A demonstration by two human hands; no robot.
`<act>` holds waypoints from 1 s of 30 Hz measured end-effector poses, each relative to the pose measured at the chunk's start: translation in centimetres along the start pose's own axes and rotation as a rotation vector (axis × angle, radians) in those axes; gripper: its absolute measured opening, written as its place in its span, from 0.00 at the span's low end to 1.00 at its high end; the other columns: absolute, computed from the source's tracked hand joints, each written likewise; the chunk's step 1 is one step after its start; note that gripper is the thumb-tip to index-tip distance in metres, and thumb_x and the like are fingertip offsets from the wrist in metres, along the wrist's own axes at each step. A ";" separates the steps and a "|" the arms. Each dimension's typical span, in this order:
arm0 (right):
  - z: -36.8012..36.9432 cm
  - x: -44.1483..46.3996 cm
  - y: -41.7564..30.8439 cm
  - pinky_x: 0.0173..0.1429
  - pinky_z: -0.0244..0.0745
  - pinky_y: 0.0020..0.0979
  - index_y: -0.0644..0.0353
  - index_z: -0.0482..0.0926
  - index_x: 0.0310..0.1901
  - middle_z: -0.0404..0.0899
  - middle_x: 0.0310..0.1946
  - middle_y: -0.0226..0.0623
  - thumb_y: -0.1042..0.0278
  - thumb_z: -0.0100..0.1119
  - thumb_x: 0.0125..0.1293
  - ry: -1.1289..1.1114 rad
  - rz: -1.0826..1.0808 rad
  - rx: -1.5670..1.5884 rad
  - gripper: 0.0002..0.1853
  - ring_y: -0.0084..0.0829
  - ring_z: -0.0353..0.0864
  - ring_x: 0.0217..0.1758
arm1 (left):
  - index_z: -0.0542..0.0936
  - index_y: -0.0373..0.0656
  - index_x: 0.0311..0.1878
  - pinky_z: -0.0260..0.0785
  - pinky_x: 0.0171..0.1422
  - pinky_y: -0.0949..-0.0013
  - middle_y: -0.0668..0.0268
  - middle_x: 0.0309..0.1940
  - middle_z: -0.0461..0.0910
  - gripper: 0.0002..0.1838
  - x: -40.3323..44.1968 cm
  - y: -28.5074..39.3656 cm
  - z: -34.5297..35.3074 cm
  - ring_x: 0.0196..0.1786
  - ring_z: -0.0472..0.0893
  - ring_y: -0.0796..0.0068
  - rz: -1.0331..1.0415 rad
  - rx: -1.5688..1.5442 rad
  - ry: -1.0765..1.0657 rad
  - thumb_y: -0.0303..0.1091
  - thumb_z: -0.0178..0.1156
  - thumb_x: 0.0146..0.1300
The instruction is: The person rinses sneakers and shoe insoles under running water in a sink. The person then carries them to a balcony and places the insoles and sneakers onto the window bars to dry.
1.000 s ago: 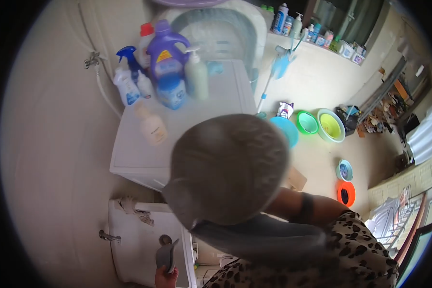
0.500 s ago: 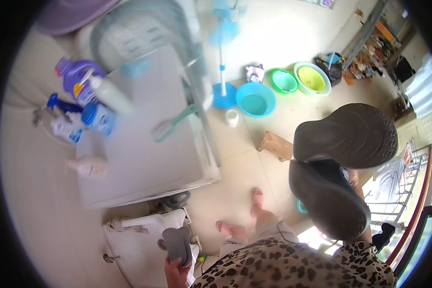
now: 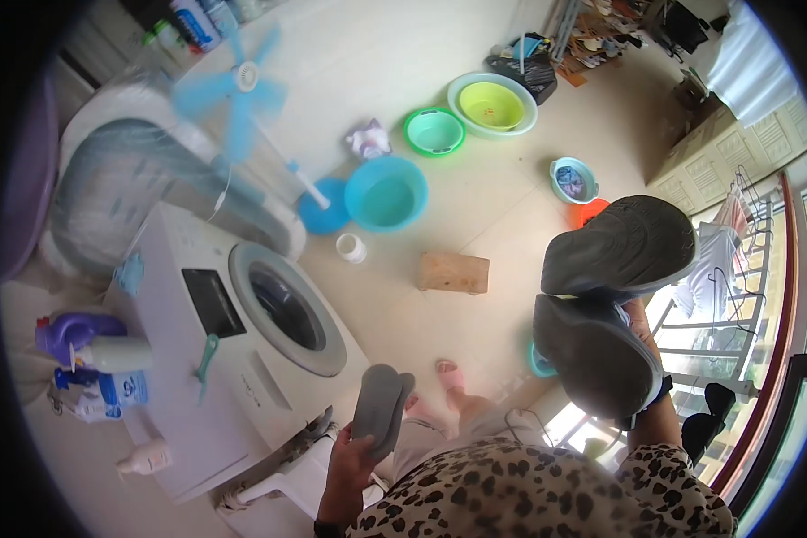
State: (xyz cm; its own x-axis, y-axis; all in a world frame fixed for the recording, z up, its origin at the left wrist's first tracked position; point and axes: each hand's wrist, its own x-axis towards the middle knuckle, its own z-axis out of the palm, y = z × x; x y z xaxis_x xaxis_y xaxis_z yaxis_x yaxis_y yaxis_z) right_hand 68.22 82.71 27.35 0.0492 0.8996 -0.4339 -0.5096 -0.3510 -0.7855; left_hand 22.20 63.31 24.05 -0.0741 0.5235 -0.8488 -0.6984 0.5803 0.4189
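My left hand (image 3: 348, 459) is closed around a pair of grey insoles (image 3: 378, 408), held upright in front of the washing machine's lower corner. My right hand (image 3: 638, 325) grips a pair of dark shoes (image 3: 620, 247) at the right, their ridged soles facing me. The shoes hide most of its fingers. Below them on the floor is part of a turquoise basin (image 3: 540, 361).
A washing machine (image 3: 220, 323) with a green brush (image 3: 206, 363) and bottles on top stands left. A wooden stool (image 3: 455, 272), a blue basin (image 3: 386, 195), a white cup (image 3: 351, 248) and a blue fan (image 3: 246, 77) occupy the floor. A drying rack (image 3: 717, 332) stands right.
My view has swung right, bringing the washing machine's front into sight. My left hand has lifted the insoles away from the white sink. My right hand still holds the shoes.
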 end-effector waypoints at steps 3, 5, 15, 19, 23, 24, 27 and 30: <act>-1.2 0.3 -0.7 0.54 0.74 0.32 0.62 0.73 0.53 0.78 0.48 0.37 0.54 0.42 0.71 0.056 -0.017 0.037 0.20 0.30 0.79 0.47 | 0.63 0.40 0.59 0.74 0.51 0.47 0.53 0.54 0.71 0.25 2.9 2.6 2.9 0.53 0.77 0.53 0.040 0.046 -0.080 0.18 0.52 0.57; -1.6 0.6 -0.9 0.54 0.74 0.32 0.62 0.73 0.53 0.78 0.48 0.37 0.54 0.42 0.71 0.097 -0.032 0.061 0.21 0.30 0.79 0.47 | 0.62 0.40 0.60 0.73 0.52 0.47 0.52 0.54 0.71 0.26 4.9 4.3 4.7 0.53 0.77 0.52 0.055 0.092 -0.095 0.18 0.51 0.57; 1.1 1.9 -3.6 0.53 0.75 0.33 0.63 0.73 0.53 0.78 0.48 0.38 0.54 0.43 0.71 0.216 -0.141 0.141 0.21 0.31 0.79 0.47 | 0.59 0.37 0.60 0.73 0.53 0.44 0.49 0.54 0.69 0.26 14.1 12.9 10.8 0.54 0.76 0.50 -0.086 0.173 -0.171 0.19 0.52 0.57; 1.4 3.2 -3.6 0.53 0.75 0.33 0.63 0.73 0.53 0.78 0.48 0.39 0.54 0.43 0.71 0.260 -0.173 0.187 0.21 0.31 0.79 0.47 | 0.59 0.37 0.60 0.72 0.53 0.43 0.50 0.54 0.69 0.26 16.3 15.8 13.0 0.54 0.75 0.50 -0.085 0.267 -0.189 0.18 0.51 0.57; 1.1 2.9 -3.3 0.53 0.75 0.33 0.63 0.73 0.53 0.78 0.48 0.39 0.54 0.43 0.71 0.308 -0.191 0.236 0.21 0.31 0.79 0.47 | 0.59 0.38 0.60 0.71 0.53 0.43 0.50 0.54 0.69 0.27 18.0 17.9 15.0 0.54 0.75 0.50 -0.099 0.309 -0.209 0.17 0.50 0.56; 1.1 2.9 -3.2 0.53 0.75 0.33 0.63 0.73 0.53 0.78 0.48 0.39 0.54 0.43 0.71 0.316 -0.193 0.249 0.21 0.31 0.79 0.47 | 0.60 0.39 0.60 0.71 0.53 0.43 0.51 0.54 0.69 0.27 18.9 18.3 15.4 0.54 0.75 0.50 -0.106 0.311 -0.230 0.17 0.50 0.56; 0.8 2.9 -4.0 0.53 0.75 0.33 0.64 0.73 0.53 0.78 0.48 0.40 0.54 0.43 0.71 0.332 -0.202 0.282 0.21 0.32 0.80 0.47 | 0.62 0.40 0.59 0.71 0.53 0.43 0.51 0.54 0.69 0.25 20.0 19.1 17.1 0.54 0.75 0.50 -0.122 0.350 -0.322 0.18 0.49 0.56; 0.3 4.1 -5.3 0.53 0.75 0.33 0.64 0.73 0.53 0.78 0.48 0.40 0.54 0.43 0.71 0.337 -0.214 0.310 0.21 0.32 0.80 0.46 | 0.64 0.39 0.59 0.71 0.53 0.48 0.54 0.53 0.71 0.22 21.8 19.5 18.9 0.53 0.75 0.54 -0.168 0.381 -0.384 0.20 0.49 0.59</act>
State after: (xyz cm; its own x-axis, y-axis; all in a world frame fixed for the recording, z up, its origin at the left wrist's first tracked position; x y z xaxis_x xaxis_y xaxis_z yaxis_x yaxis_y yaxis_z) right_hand 70.83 88.32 29.89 0.4289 0.7910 -0.4363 -0.6863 -0.0288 -0.7268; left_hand 20.42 97.81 19.82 0.3302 0.5526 -0.7653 -0.3669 0.8221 0.4353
